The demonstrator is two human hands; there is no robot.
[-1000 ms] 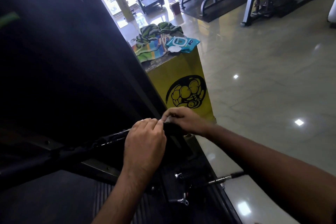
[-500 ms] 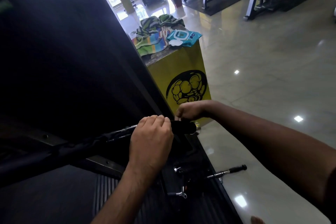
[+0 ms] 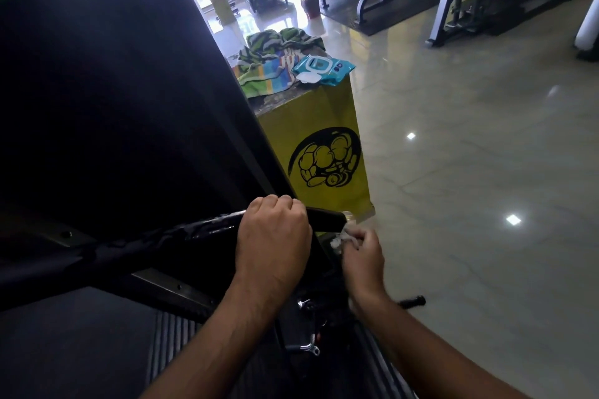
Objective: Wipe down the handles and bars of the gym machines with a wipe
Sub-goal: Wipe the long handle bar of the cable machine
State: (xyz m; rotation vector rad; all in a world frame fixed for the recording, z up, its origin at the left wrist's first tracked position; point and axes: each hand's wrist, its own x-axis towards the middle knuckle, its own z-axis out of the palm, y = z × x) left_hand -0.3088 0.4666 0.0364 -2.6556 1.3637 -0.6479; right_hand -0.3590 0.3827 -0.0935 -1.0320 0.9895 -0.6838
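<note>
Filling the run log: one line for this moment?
left hand: grips black handle bar | right hand: holds white wipe by bar end

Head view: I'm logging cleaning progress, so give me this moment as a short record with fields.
left hand: grips the black bar near its free end
right hand: pinches a crumpled wipe
wipe position: just below the bar's end; whether they touch cannot be told
bar surface: glossy streaks to the left of the left hand
wipe pack: on top of the yellow box, beside a striped towel
</note>
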